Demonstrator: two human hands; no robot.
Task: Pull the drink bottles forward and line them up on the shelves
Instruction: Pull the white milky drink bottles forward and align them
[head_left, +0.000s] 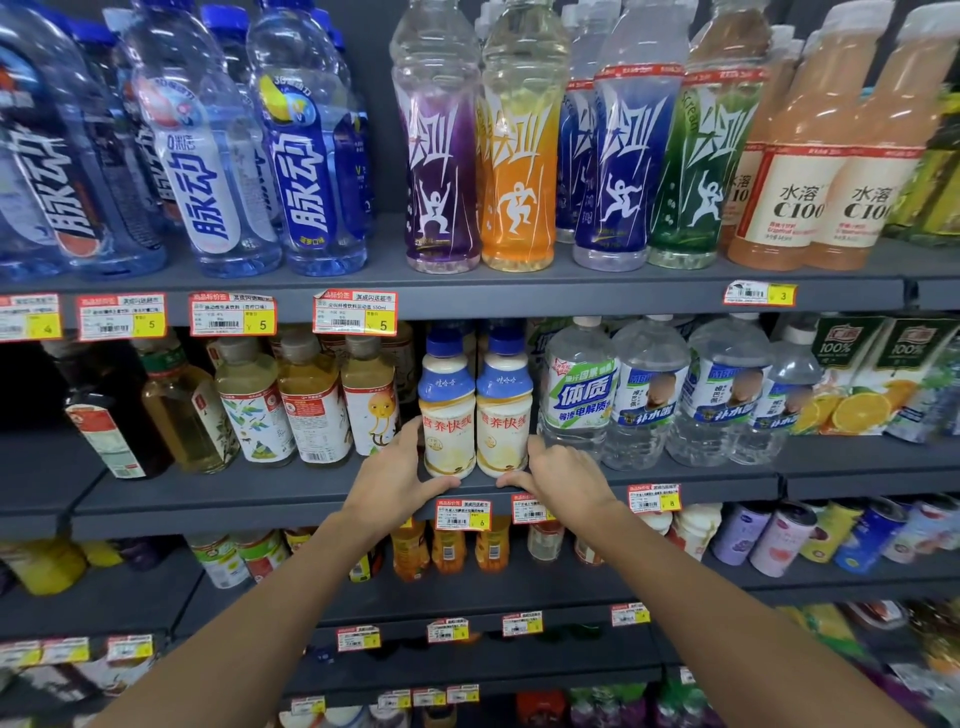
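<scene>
Two white milk-drink bottles with blue caps stand side by side near the front edge of the middle shelf (249, 501). My left hand (395, 483) wraps the left white bottle (448, 410) from its left side, thumb curled along its base in front. Mirroring it, my right hand (566, 475) holds the right white bottle (503, 410) from the right, with its thumb across the front of the base. More blue-capped bottles stand behind the pair, mostly hidden.
Tea bottles (306, 400) stand just left of the pair, clear electrolyte water bottles (579, 395) just right. The shelf above carries blue water bottles (311, 171) and coloured sports drinks (514, 171). Below are small orange bottles (449, 551) and cans (784, 538). Price tags line the shelf edges.
</scene>
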